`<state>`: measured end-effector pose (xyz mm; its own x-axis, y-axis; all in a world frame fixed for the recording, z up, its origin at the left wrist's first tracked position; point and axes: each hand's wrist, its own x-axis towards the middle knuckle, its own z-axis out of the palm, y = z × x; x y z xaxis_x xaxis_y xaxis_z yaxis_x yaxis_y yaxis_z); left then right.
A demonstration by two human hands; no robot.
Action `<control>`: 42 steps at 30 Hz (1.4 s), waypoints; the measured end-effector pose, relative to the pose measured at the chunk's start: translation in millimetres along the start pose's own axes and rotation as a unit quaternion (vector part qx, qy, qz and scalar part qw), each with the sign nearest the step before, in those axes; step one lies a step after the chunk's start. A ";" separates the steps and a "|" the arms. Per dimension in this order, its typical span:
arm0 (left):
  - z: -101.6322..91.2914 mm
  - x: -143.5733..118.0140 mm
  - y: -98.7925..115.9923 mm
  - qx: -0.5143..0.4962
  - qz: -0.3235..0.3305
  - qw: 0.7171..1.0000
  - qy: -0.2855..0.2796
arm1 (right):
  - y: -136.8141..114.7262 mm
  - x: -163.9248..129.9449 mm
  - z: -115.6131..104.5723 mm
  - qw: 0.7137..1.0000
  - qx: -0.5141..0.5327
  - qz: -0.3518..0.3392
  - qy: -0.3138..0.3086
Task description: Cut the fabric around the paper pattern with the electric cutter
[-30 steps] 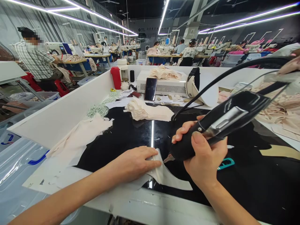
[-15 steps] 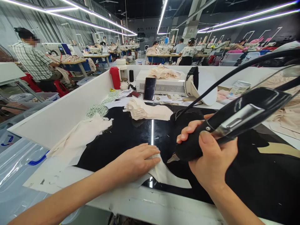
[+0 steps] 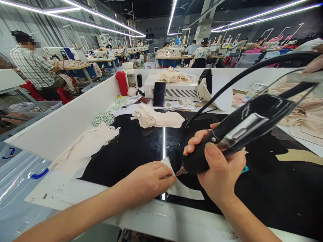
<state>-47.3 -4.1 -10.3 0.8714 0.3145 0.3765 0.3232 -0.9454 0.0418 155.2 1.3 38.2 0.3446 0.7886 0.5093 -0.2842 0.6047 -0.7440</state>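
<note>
My right hand (image 3: 219, 171) is wrapped round a black corded hand tool (image 3: 242, 124) with a silver lever along its top. The tool's pointed metal tip (image 3: 181, 171) is low over the black work surface (image 3: 131, 144), beside the fabric edge. Across from it, my left hand (image 3: 153, 178) has bent fingers closed on a curved off-white fabric piece (image 3: 186, 191). Its fingertips are close to the metal tip. Part of the fabric is hidden under that hand.
Stacked cream pieces (image 3: 158, 117) lie behind the hands, and more cream fabric (image 3: 85, 151) at the left. A phone (image 3: 159, 94) leans against a white vented box (image 3: 174, 88). The tool's black cable (image 3: 227, 94) arcs overhead at right. A low white wall (image 3: 63, 124) edges the table.
My left hand has shifted slightly down and right, its fingers now more bent, uncovering the fabric's upper corner. The tool in my right hand has moved left, its tip closer to the fabric and fingertips.
</note>
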 end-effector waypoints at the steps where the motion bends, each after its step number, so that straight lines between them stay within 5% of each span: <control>1: -0.6 0.0 0.5 0.005 0.001 1.000 0.002 | 0.5 -0.6 0.0 1.000 0.001 0.001 0.000; 20: 1.1 -6.2 5.8 0.013 -0.002 0.999 0.046 | -21.8 -5.3 -12.3 0.999 -0.023 -0.020 0.032; 28: 4.3 -2.7 11.7 -0.046 -0.034 0.998 -0.024 | -28.3 -16.2 -22.1 0.999 -0.035 -0.005 0.030; 42: 2.2 -3.9 22.9 0.054 -0.025 0.998 -0.028 | -26.7 -17.4 -18.5 0.998 -0.039 -0.008 0.039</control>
<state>-42.5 -26.8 -12.8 0.8714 0.3676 0.3248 0.4015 -0.9149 -0.0416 173.3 -30.6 41.3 0.4180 0.7655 0.4891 -0.2089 0.6050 -0.7684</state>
